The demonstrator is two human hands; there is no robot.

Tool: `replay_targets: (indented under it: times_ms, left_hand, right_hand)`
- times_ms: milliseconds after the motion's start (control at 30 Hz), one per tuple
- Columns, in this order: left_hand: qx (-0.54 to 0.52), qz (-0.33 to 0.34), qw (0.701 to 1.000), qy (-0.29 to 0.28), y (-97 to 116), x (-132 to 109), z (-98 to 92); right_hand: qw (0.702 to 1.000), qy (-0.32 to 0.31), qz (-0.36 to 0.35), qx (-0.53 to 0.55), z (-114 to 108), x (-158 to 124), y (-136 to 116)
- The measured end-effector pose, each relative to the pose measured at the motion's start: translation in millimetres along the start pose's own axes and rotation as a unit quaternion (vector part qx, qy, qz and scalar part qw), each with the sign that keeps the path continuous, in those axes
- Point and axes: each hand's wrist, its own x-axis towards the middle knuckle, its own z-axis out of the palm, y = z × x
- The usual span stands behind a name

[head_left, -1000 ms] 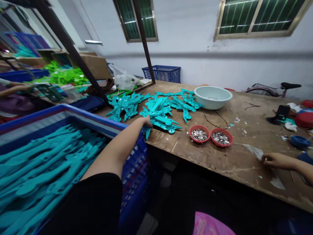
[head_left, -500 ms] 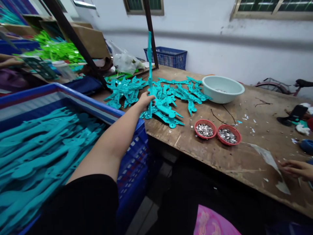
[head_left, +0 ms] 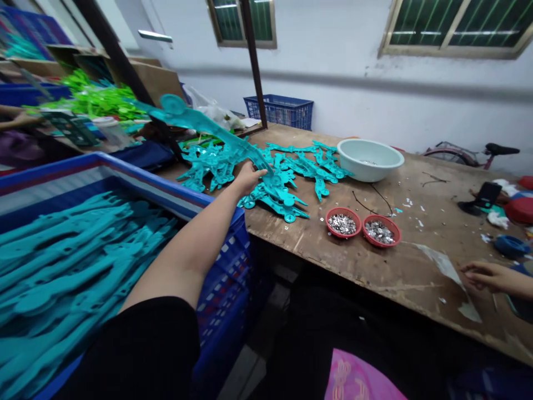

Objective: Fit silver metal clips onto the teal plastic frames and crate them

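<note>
On a scarred wooden workbench (head_left: 416, 266), our left hand (head_left: 249, 179) clamps its fingers (head_left: 259, 173) together around a long turquoise plastic moulding (head_left: 204, 123), raised over a heap of turquoise mouldings (head_left: 295, 166) on the bench. Further along, two small red baskets (head_left: 342, 235) hold silver metal bits; a blue plastic crate (head_left: 225, 266) beside the bench brims with more mouldings.

Plastic parts (head_left: 306, 166) on workbench (head_left: 416, 272), crate (head_left: 222, 278) to left
</note>
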Motion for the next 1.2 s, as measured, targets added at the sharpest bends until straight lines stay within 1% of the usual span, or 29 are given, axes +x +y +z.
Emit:
replay_targets:
  times_ms: [33, 67, 133, 167, 200, 267, 300, 367, 400, 433, 467, 500, 567, 600, 633, 700, 733, 767, 800, 833, 867, 900, 933, 967, 1000, 1033, 1067, 1133, 1200]
  left_hand:
    - [0.006, 0.019, 1.000, 0.002, 4, -2, 12.7]
    - [0.012, 0.044, 0.999, 0.004, 6, -6, 30.1]
    - [0.022, 0.100, 0.995, 0.003, 6, -28, 77.8]
    - [0.026, 0.118, 0.993, -0.003, 3, -48, 106.2]
    - [0.025, 0.118, 0.993, -0.012, -3, -75, 135.7]
    - [0.012, 0.069, 0.997, -0.042, -20, -143, 194.0]
    - [0.001, 0.030, 0.998, -0.052, -30, -181, 221.6]
    - [-0.060, -0.078, 0.991, -0.094, -51, -253, 272.7]
    - [-0.106, -0.135, 0.979, -0.113, -62, -282, 296.1]
    - [-0.140, -0.185, 0.967, -0.109, -71, -305, 317.8]
    - [-0.170, -0.233, 0.954, -0.085, -79, -321, 337.3]
    - [-0.201, -0.274, 0.938, -0.064, -85, -331, 354.1]
    - [-0.265, -0.313, 0.911, -0.046, -90, -334, 376.9]
    - [-0.294, -0.323, 0.897, -0.064, -90, -330, 382.0]
    - [-0.315, -0.333, 0.883, -0.099, -89, -324, 382.5]
    - [-0.302, -0.354, 0.862, -0.200, -85, -310, 370.5]
    - [-0.260, -0.349, 0.863, -0.258, -82, -304, 359.0]
    - [-0.199, -0.313, 0.875, -0.312, -79, -299, 345.1]
    - [-0.124, -0.241, 0.892, -0.360, -76, -295, 330.2]
    - [-0.038, -0.132, 0.909, -0.394, -72, -293, 315.3]
    - [0.048, -0.004, 0.913, -0.406, -69, -292, 301.8]
    - [0.135, 0.108, 0.903, -0.394, -67, -292, 290.6]
    - [0.226, 0.187, 0.884, -0.364, -65, -291, 282.0]
    - [0.312, 0.231, 0.859, -0.334, -65, -290, 276.0]
    - [0.391, 0.242, 0.832, -0.310, -67, -288, 272.2]
    - [0.453, 0.235, 0.805, -0.302, -69, -285, 269.6]
    - [0.491, 0.226, 0.781, -0.314, -73, -281, 267.4]
    - [0.504, 0.230, 0.746, -0.371, -82, -270, 261.0]
    - [0.476, 0.253, 0.726, -0.427, -88, -259, 250.8]
  right_hand:
    - [0.996, -0.087, -0.020, 0.029, -5, 0, -2]
    - [0.995, -0.082, -0.048, 0.040, -12, -2, -7]
    - [0.994, -0.009, -0.102, 0.042, -28, -12, -24]
    - [0.992, 0.031, -0.118, 0.031, -35, -19, -38]
    - [0.989, 0.053, -0.134, 0.014, -40, -28, -56]
    - [0.979, 0.074, -0.187, -0.018, -42, -43, -99]
    - [0.974, 0.067, -0.213, -0.037, -38, -49, -124]
    - [0.955, 0.051, -0.273, -0.106, -20, -52, -172]
    - [0.943, 0.038, -0.292, -0.152, -8, -49, -194]
    - [0.934, 0.031, -0.295, -0.198, 5, -43, -214]
    - [0.925, 0.037, -0.294, -0.237, 18, -34, -231]
    - [0.918, 0.042, -0.287, -0.271, 30, -22, -245]
    - [0.905, 0.034, -0.274, -0.322, 52, 5, -266]
    - [0.898, 0.014, -0.277, -0.343, 61, 18, -273]
    - [0.889, -0.009, -0.286, -0.358, 69, 30, -277]
    - [0.874, -0.044, -0.317, -0.367, 79, 48, -282]
    - [0.871, -0.052, -0.327, -0.362, 82, 53, -282]
    - [0.872, -0.054, -0.333, -0.355, 84, 56, -281]
    - [0.875, -0.054, -0.336, -0.345, 84, 57, -279]
    - [0.878, -0.052, -0.338, -0.335, 83, 58, -277]
    - [0.883, -0.047, -0.341, -0.320, 82, 57, -274]
    - [0.888, -0.036, -0.346, -0.300, 80, 56, -272]
    - [0.895, -0.019, -0.351, -0.276, 78, 54, -270]
    - [0.902, 0.000, -0.352, -0.252, 76, 51, -268]
    - [0.909, 0.015, -0.346, -0.233, 74, 48, -267]
    - [0.916, 0.026, -0.335, -0.219, 71, 45, -267]
    - [0.924, 0.033, -0.320, -0.208, 69, 41, -267]
    - [0.939, 0.041, -0.285, -0.191, 64, 33, -268]
    - [0.952, 0.053, -0.247, -0.171, 59, 23, -267]
